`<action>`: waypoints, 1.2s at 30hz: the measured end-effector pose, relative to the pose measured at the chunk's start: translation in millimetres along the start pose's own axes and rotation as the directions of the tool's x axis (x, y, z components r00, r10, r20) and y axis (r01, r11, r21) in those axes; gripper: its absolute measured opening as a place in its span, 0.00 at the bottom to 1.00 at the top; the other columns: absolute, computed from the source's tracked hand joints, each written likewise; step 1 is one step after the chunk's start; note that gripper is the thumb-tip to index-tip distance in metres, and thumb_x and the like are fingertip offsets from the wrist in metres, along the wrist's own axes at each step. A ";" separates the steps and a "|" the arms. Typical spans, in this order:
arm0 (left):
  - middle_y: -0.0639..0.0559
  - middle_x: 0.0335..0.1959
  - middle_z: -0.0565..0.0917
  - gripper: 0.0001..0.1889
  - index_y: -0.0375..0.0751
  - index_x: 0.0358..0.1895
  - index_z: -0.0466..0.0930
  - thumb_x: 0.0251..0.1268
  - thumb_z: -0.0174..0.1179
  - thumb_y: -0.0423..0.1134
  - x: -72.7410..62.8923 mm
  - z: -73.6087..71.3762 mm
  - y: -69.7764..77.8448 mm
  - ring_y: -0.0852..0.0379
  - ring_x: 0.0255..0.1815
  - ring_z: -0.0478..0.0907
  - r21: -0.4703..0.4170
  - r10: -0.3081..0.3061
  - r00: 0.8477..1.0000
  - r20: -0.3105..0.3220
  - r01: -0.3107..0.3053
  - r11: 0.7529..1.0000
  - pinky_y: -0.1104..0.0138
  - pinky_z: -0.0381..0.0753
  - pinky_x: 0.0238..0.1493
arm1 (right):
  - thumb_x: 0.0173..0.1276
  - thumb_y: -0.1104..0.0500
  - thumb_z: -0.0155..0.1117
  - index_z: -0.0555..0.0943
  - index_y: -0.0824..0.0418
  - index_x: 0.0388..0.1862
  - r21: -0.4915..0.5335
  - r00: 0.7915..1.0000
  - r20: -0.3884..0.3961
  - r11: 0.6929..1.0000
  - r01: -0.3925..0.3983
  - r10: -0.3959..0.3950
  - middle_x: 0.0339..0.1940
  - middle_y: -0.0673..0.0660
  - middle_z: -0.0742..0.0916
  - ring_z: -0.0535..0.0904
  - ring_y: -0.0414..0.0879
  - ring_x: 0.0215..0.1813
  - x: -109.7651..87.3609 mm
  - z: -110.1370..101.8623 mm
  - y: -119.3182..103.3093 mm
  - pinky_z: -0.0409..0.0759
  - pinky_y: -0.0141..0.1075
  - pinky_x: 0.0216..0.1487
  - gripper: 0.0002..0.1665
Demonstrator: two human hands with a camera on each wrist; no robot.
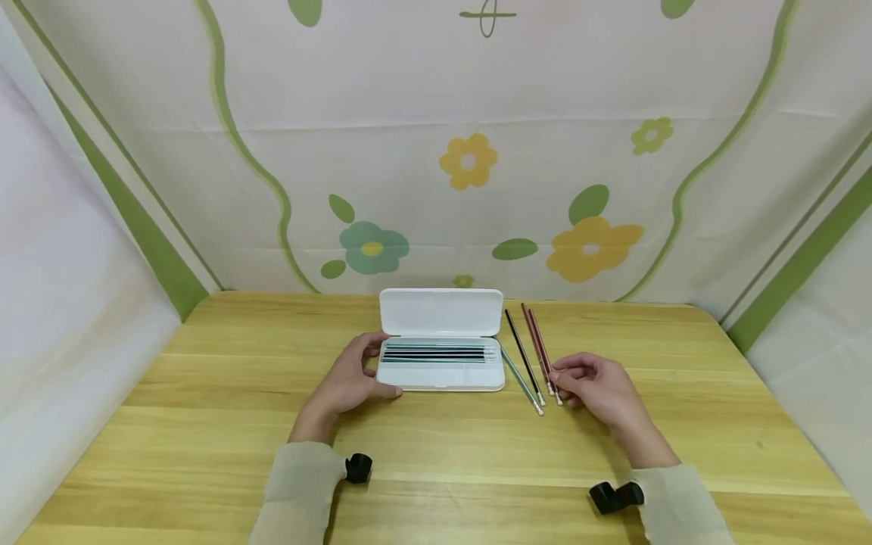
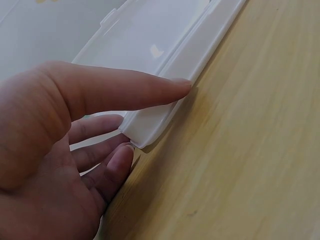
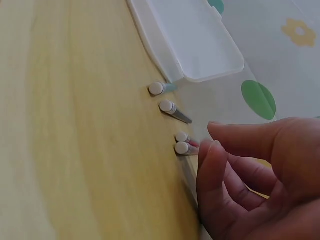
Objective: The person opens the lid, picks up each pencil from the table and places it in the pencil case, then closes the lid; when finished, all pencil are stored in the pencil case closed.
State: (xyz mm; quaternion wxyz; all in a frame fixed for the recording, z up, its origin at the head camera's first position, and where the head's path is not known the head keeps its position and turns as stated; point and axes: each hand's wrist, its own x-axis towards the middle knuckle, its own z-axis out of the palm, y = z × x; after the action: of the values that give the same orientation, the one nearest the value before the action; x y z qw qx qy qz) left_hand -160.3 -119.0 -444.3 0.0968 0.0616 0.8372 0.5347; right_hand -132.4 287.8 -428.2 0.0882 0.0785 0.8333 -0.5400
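A white pencil case (image 1: 440, 378) lies with its lid (image 1: 441, 312) raised at the back; several teal and black pencils (image 1: 436, 353) are inside. My left hand (image 1: 350, 378) grips the case's left end, thumb along the front wall and fingers around the corner, as the left wrist view shows. My right hand (image 1: 599, 390) is over the eraser ends of two dark red pencils (image 1: 538, 341). Its thumb and forefinger are bent close together, with no pencil seen between them in the right wrist view. Whether they touch the pencils is unclear.
Left of the red pencils lie a black pencil (image 1: 522, 354) and a teal pencil (image 1: 520, 378), the latter's far end beside the case. All rest on a wooden table (image 1: 443, 469). A flowered cloth (image 1: 409, 189) hangs behind its back edge.
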 end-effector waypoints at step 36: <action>0.36 0.74 0.74 0.50 0.37 0.79 0.67 0.49 0.83 0.30 -3.6 -8.6 -0.4 0.41 0.65 0.76 0.003 0.003 1.000 -0.001 -0.003 1.000 0.59 0.78 0.59 | 0.65 0.52 0.80 0.86 0.64 0.50 -0.259 0.999 -0.036 0.966 -0.026 0.017 0.32 0.54 0.90 0.85 0.45 0.29 -3.4 8.2 -6.3 0.85 0.38 0.30 0.22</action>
State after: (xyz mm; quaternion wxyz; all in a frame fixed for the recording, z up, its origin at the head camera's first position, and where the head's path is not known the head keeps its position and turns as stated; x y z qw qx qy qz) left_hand -158.8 -127.4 -440.8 0.0954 0.0626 0.8381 0.5335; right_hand -130.1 277.6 -425.1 0.0898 0.0844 0.8972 -0.4241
